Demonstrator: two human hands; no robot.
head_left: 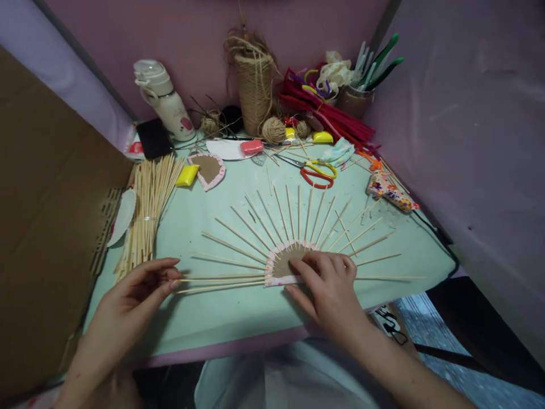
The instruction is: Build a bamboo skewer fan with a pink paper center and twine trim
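A cardboard half-circle (281, 264) with a pink-and-white edging lies on the table, its straight side facing me. Thin wooden sticks (238, 246) fan out from its curved rim. My right hand (326, 278) is on the half-circle, bent fingers on top and thumb by the straight edge, holding it against the table. At the left end of the fan, my left hand (149, 289) has thumb and fingertips closed at the tip of a wooden stick (225, 280). Another stick lies just below it. My right hand hides part of the half-circle's right side.
A tied bundle of sticks (147, 216) lies left, beside a cardboard wall (51, 210). Scissors (317, 173) and a flower-patterned glue gun (389, 192) lie beyond the fan. A bottle (166, 102), twine spool (254, 91) and red pipe cleaners (327, 116) line the back.
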